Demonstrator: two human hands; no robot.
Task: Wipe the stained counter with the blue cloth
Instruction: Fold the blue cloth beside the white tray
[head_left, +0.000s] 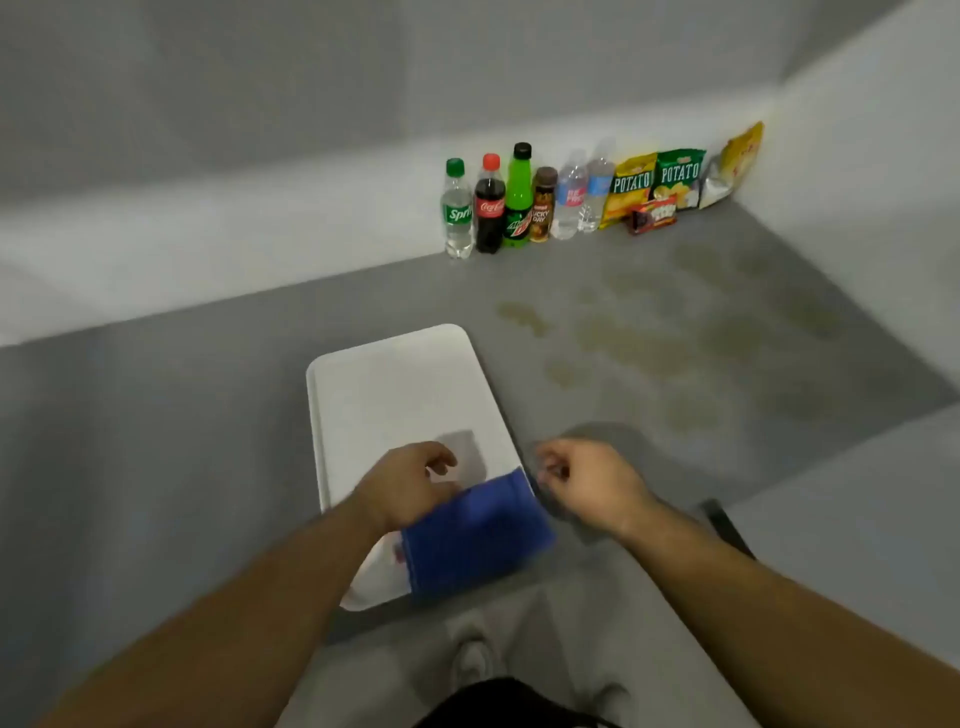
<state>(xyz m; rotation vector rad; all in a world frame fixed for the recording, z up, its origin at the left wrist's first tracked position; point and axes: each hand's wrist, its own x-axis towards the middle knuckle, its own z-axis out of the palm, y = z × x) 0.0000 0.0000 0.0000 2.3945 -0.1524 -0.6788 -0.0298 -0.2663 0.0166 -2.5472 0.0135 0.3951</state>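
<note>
The blue cloth (475, 535) is lying folded over the near right corner of the white tray (395, 384), partly hanging past its edge, probably where both hands can reach it. The left hand (415, 480) is hovering at the cloth's 10 o'clock corner, fingers loosely curled and touching or nearly touching the fabric; whether it is gripping anything I cannot tell. The right hand (582, 480) is hanging at the cloth's 2 o'clock, fingers curled narrow, holding nothing I can make out.

The grey counter (182, 441) is carrying yellowish stains (639, 338) at about 1 o'clock from the tray. Bottles (511, 202) and snack bags (660, 182) are standing against the pale wall (260, 104) at 12 to 1 o'clock, likely pushed back to keep the wiping area clear.
</note>
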